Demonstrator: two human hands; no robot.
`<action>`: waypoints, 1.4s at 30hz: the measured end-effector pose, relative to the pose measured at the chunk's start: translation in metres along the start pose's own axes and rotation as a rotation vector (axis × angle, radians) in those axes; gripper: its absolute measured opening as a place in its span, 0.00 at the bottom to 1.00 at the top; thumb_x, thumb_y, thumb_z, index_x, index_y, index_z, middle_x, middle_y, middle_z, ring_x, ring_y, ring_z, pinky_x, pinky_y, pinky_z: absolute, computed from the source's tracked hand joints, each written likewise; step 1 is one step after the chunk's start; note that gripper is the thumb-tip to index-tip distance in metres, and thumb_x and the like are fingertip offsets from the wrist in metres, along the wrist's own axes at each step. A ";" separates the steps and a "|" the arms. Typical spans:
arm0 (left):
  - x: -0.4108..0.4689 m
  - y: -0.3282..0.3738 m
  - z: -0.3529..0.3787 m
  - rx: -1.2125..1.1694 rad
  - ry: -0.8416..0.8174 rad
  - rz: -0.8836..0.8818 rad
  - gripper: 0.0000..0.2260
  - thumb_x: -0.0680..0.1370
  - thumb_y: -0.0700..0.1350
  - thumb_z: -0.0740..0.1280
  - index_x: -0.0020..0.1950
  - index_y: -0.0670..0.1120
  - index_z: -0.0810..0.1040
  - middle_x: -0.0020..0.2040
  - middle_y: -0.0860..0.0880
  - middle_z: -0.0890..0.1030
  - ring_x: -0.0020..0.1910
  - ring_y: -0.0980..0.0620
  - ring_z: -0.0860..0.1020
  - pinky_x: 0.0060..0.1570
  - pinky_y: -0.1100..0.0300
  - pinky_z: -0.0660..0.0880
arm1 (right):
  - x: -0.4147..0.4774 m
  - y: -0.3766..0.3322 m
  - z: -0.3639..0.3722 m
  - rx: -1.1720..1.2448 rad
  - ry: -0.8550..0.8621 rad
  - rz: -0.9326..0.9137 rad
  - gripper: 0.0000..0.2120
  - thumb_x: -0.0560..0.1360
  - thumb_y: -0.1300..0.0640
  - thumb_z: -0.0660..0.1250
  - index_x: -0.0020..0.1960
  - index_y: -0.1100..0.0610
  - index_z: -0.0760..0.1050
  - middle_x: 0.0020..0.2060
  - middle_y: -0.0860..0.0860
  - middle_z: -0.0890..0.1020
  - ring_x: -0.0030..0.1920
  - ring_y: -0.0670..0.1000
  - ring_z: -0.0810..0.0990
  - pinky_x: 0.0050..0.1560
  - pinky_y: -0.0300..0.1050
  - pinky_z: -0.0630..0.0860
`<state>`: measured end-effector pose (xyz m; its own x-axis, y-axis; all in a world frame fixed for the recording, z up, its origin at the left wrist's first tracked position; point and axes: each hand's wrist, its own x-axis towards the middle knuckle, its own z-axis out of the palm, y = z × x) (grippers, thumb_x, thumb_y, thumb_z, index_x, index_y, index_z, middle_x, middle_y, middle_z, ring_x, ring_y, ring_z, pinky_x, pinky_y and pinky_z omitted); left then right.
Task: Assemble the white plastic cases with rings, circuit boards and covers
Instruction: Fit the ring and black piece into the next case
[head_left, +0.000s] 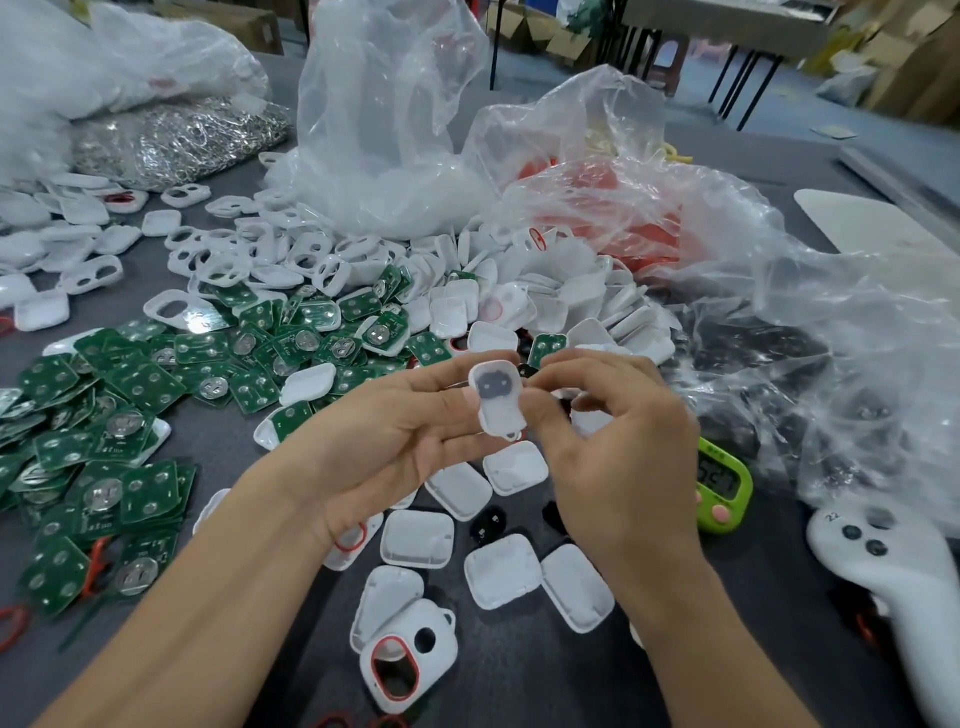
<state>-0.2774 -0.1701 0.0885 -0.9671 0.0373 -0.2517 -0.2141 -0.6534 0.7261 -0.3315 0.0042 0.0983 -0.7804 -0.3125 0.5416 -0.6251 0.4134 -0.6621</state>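
Head view: left hand (384, 441), right hand (615, 457), fingers (541, 411) pinching white case (497, 402).

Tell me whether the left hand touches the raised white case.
Touching. The head view shows the left hand holding the white case, its thumb and fingertips pressed against the case's left edge.

Assembly workshop: counter (223, 447) heaped with circuit boards (130, 395) left of the left grip (384, 436), case shells (311, 260) and bulk bags (384, 130) beyond it.

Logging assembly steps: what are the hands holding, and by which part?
One white case: the left hand grips its left side, and the right hand pinches its right edge.
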 end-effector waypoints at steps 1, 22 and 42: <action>-0.001 0.001 0.000 -0.004 0.002 0.000 0.20 0.74 0.34 0.67 0.67 0.37 0.79 0.62 0.38 0.83 0.53 0.45 0.86 0.49 0.55 0.84 | 0.002 0.002 -0.001 0.007 0.029 0.025 0.05 0.73 0.59 0.78 0.46 0.51 0.84 0.44 0.35 0.80 0.53 0.45 0.80 0.52 0.37 0.77; -0.005 -0.002 0.002 0.120 -0.094 0.005 0.18 0.75 0.32 0.69 0.64 0.39 0.82 0.61 0.39 0.84 0.55 0.44 0.85 0.51 0.56 0.83 | 0.002 0.002 0.011 0.510 -0.254 0.562 0.07 0.69 0.51 0.76 0.44 0.40 0.87 0.39 0.49 0.88 0.41 0.51 0.87 0.37 0.43 0.83; -0.006 -0.001 0.002 0.189 -0.025 -0.010 0.17 0.75 0.31 0.68 0.61 0.41 0.84 0.58 0.39 0.85 0.53 0.42 0.86 0.47 0.56 0.84 | 0.009 0.006 -0.005 0.636 -0.338 0.583 0.08 0.76 0.65 0.73 0.51 0.54 0.86 0.44 0.53 0.89 0.46 0.56 0.88 0.48 0.52 0.85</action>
<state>-0.2717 -0.1677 0.0904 -0.9674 0.0637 -0.2452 -0.2436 -0.4994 0.8314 -0.3419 0.0079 0.1017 -0.8755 -0.4765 -0.0800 0.0541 0.0678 -0.9962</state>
